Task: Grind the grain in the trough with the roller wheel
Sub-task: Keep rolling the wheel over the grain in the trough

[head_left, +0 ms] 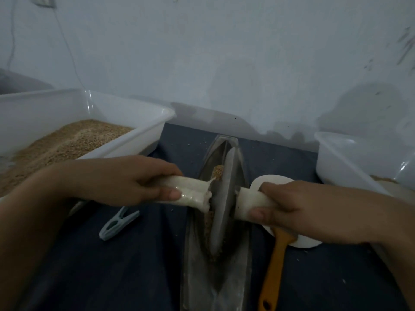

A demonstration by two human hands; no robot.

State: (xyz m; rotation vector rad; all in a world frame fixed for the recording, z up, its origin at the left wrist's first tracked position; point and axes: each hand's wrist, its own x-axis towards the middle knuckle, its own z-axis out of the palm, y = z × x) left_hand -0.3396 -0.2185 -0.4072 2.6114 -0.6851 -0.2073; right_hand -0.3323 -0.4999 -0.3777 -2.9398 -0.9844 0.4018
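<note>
Head view: at mid-frame, the roller wheel [222, 198] is stood on edge in the metal trough [224, 277], with grain [217, 170] seen beside its disc. Its left handle [193, 194] is wrapped by the curled fingers of the left hand [125, 180]; its right handle [251, 204] is gripped likewise by the right hand [298, 209], thumb pressed underneath.

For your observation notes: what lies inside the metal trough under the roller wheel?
Grain shows in the trough beyond and beside the roller wheel. The wheel hides whatever lies directly beneath it.
</note>
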